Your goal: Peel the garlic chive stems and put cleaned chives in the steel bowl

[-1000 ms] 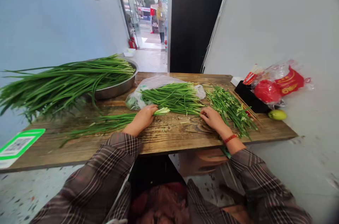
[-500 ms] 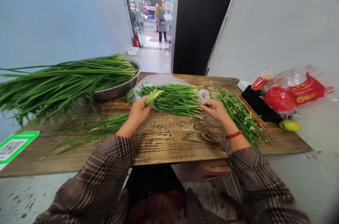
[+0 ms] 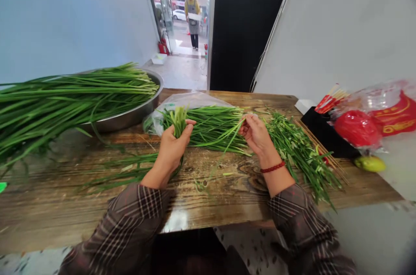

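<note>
My left hand is wrapped round a small bunch of green chives, pale stem ends pointing up. My right hand, with a red bead bracelet at the wrist, pinches a few thin green blades that hang down toward the left. Between and behind the hands, a neat pile of chives lies on a clear plastic bag. Loose chives lie under and left of my left forearm. A messier heap of green pieces is just right of my right hand.
A metal bowl heaped with long chives stands at the left on the wooden table. At the right are a black box, red packaging, thin sticks and a yellow-green fruit. A person in an apron stands beyond the doorway.
The view has shifted. My left hand has turned its bunch upright. My right hand has lifted from the pile's right end with a few blades. The person in the doorway is nearer.
</note>
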Tool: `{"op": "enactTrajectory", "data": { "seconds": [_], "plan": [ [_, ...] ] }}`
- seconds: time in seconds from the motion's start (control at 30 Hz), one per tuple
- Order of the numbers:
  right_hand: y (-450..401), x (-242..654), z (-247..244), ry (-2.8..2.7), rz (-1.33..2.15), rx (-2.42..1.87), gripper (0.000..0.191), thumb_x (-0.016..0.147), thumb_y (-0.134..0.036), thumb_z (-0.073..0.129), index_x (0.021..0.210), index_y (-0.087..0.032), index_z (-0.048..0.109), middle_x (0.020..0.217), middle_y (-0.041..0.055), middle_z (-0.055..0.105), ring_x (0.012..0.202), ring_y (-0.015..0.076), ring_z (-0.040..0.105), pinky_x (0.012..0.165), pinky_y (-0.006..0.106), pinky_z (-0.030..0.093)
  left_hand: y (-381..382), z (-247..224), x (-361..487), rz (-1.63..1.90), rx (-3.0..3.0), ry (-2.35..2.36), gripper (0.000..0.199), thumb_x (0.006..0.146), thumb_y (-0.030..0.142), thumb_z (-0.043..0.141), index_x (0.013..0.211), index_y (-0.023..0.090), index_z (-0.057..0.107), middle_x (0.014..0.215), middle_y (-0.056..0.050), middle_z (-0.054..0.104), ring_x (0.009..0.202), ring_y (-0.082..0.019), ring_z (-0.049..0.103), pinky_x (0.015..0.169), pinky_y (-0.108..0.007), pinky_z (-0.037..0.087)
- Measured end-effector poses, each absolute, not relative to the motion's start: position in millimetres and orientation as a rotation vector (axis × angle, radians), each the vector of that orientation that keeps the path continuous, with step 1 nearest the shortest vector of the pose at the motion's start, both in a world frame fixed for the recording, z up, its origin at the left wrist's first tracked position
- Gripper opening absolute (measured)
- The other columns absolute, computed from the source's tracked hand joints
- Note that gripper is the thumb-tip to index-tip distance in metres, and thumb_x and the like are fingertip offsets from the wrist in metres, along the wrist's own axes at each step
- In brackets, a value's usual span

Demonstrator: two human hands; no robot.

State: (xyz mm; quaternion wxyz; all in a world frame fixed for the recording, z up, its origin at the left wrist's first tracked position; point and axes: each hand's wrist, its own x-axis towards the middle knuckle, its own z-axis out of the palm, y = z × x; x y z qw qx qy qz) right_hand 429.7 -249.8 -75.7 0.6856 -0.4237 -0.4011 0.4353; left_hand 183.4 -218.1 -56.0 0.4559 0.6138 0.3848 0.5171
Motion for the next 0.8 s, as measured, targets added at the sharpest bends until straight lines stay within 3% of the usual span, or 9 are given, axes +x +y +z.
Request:
{"op": "enactTrajectory", "data": {
  "seconds": [0.1, 0.2, 0.3, 0.43, 0.5, 0.63, 0.8],
  "plan": [
    [-253.3, 432.5, -74.6, -0.93, 0.941, -0.968, 0.032, 0.075, -0.05, 0.073, 0.086, -0.022, 0.06, 0.071, -0.0033, 0.065, 0.056, 0.0076, 0.059, 0.051, 0.018, 0.05, -217.9, -55.8, 182.8, 1.283, 1.425, 0.923, 0.028, 0.082, 0.04, 0.064, 0.095, 0.015, 0.067, 0.051, 0.008, 0.035, 0.045, -0.007, 0.033, 0.044, -0.02, 0.026],
    [-256.7, 428.3, -70.8, -0.968, 0.88, -0.988, 0.033, 0.074, -0.05, 0.074, 0.087, -0.022, 0.062, 0.076, -0.0022, 0.068, 0.058, 0.0077, 0.062, 0.054, 0.019, 0.052, -221.6, -55.0, 185.6, 1.273, 1.468, 0.896, 0.026, 0.081, 0.039, 0.066, 0.09, 0.015, 0.068, 0.058, 0.004, 0.049, 0.052, -0.008, 0.044, 0.05, -0.02, 0.037],
    [-262.1, 414.1, -68.0, -0.994, 0.846, -1.005, 0.033, 0.075, -0.051, 0.073, 0.085, -0.022, 0.062, 0.073, -0.0026, 0.068, 0.057, 0.0086, 0.063, 0.055, 0.021, 0.054, -228.0, -54.1, 189.7, 1.209, 1.51, 0.88, 0.029, 0.081, 0.041, 0.067, 0.092, 0.014, 0.07, 0.08, -0.004, 0.067, 0.072, -0.013, 0.06, 0.069, -0.025, 0.05],
    [-269.6, 393.4, -68.5, -1.049, 0.898, -0.966, 0.027, 0.08, -0.048, 0.07, 0.086, -0.022, 0.064, 0.072, -0.0014, 0.069, 0.06, 0.0102, 0.064, 0.057, 0.022, 0.055, -234.0, -55.5, 194.5, 1.049, 1.668, 0.853, 0.031, 0.085, 0.04, 0.063, 0.1, 0.014, 0.072, 0.106, -0.01, 0.072, 0.1, -0.021, 0.065, 0.096, -0.032, 0.047],
    [-270.8, 388.6, -70.5, -1.099, 0.916, -0.952, 0.024, 0.083, -0.046, 0.068, 0.088, -0.023, 0.064, 0.078, -0.0003, 0.07, 0.064, 0.0107, 0.065, 0.062, 0.025, 0.057, -234.5, -58.6, 196.2, 0.967, 1.72, 0.84, 0.032, 0.085, 0.04, 0.062, 0.101, 0.015, 0.072, 0.103, -0.008, 0.073, 0.098, -0.021, 0.065, 0.093, -0.032, 0.047],
    [-269.2, 388.9, -74.5, -1.157, 0.92, -0.945, 0.022, 0.084, -0.046, 0.066, 0.091, -0.025, 0.066, 0.082, -0.0005, 0.07, 0.07, 0.0122, 0.065, 0.068, 0.027, 0.056, -233.1, -65.5, 198.2, 0.876, 1.764, 0.898, 0.029, 0.083, 0.041, 0.062, 0.087, 0.014, 0.071, 0.072, -0.001, 0.066, 0.067, -0.015, 0.058, 0.069, -0.027, 0.047],
    [-269.7, 389.4, -74.5, -1.237, 0.994, -0.939, 0.026, 0.079, -0.042, 0.073, 0.098, -0.026, 0.067, 0.077, -0.0022, 0.066, 0.071, 0.0115, 0.062, 0.069, 0.025, 0.053, -231.4, -66.6, 199.2, 0.917, 1.76, 0.906, 0.026, 0.082, 0.039, 0.063, 0.079, 0.014, 0.067, 0.071, 0.0, 0.062, 0.068, -0.014, 0.053, 0.068, -0.025, 0.044]
  ]
}}
